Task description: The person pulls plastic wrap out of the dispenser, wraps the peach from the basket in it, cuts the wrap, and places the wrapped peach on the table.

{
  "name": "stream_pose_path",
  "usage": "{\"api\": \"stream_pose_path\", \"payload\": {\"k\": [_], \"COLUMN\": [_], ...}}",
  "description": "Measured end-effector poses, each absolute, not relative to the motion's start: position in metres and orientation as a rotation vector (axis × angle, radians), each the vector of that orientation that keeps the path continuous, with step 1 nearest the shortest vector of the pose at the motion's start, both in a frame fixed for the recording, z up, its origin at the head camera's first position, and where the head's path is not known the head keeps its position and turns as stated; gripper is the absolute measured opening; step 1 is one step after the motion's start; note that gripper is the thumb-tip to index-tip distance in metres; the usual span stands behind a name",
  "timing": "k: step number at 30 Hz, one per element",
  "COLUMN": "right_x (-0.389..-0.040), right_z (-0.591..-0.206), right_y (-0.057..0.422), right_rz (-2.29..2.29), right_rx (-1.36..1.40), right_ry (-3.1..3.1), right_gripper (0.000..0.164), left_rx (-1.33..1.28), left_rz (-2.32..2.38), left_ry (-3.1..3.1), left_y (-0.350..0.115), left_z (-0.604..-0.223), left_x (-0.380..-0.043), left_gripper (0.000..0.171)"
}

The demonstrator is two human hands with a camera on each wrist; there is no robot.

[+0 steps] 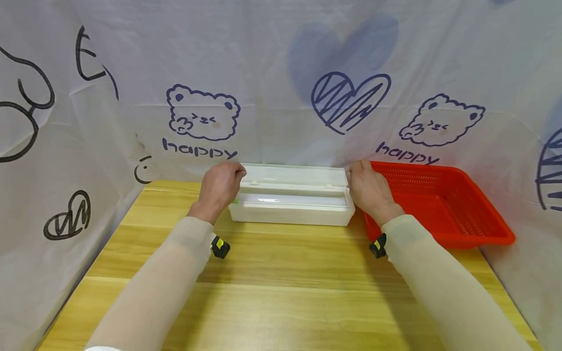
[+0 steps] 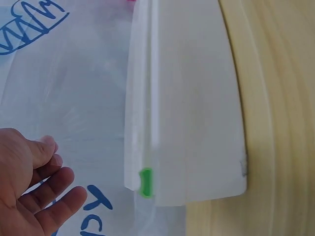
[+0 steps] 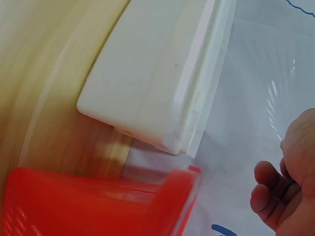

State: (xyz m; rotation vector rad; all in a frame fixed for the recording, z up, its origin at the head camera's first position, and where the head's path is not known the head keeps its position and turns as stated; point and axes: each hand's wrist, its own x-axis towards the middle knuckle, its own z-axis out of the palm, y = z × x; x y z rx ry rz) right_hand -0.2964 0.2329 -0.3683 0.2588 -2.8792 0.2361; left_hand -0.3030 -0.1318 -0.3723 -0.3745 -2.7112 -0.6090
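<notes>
A long white cling film dispenser (image 1: 291,214) stands near the back of the table with its lid (image 1: 294,174) raised. A green slide cutter (image 2: 146,183) sits at its left end. Clear cling film (image 3: 272,101), marked by glints and fine creases, stretches between the dispenser and the hands. Above the left end, my left hand (image 1: 221,184) pinches the film between thumb and forefinger, the other fingers loosely bent. My right hand (image 1: 371,187) pinches the film at the other end, beside the red basket. Its exact fingertip contact is partly hidden.
A red plastic basket (image 1: 485,214) stands to the right, close to the dispenser's right end. The wooden table (image 1: 290,292) stretches toward me. A white curtain (image 1: 263,58) with printed bears and hearts hangs behind and along the sides.
</notes>
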Motion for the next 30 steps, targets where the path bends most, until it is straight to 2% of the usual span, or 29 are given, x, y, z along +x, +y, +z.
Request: {"api": "stream_pose_path", "payload": {"k": [16, 25, 30], "right_x": [-0.278, -0.268, -0.264], "right_z": [-0.345, -0.34, -0.342], "right_y": [0.233, 0.246, 0.249], "right_rz": [0.532, 0.696, 0.773], "right_rx": [0.104, 0.286, 0.28], "right_ry": [-2.807, -2.75, -2.792], "right_gripper": [0.021, 0.017, 0.023], "left_rx": [-0.292, -0.287, -0.283], "left_rz": [-0.708, -0.775, -0.787], "left_ry": [-2.624, -2.604, -2.592], "left_y": [-0.128, -0.13, -0.129], "left_z": [-0.345, -0.339, -0.338], "left_x": [-0.291, -0.283, -0.28], "left_gripper": [0.022, 0.022, 0.022]}}
